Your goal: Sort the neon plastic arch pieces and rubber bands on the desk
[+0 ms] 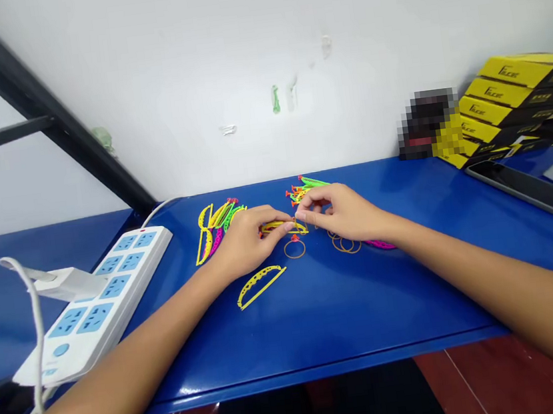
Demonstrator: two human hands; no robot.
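Observation:
My left hand (247,237) is closed on a yellow toy bow (281,225), pinched between thumb and fingers. Close beside it my right hand (340,211) pinches at the bow's right end; a thin brown strand, likely a rubber band, shows at the fingertips. Just below them a loose rubber band (294,250) lies by a small orange-red tip. More rubber bands (346,244) rest under my right wrist, near a magenta piece (380,244) partly hidden by it. Nearer me lies another yellow bow (261,286). Behind my right hand are arrows (304,189) with orange ends.
Left of my left hand is a pile of bows and arrows (214,231) in yellow, magenta and green. A white power strip (129,285) with a plugged-in adapter runs along the left. On the right are a phone (529,188) and stacked yellow-black boxes (501,109).

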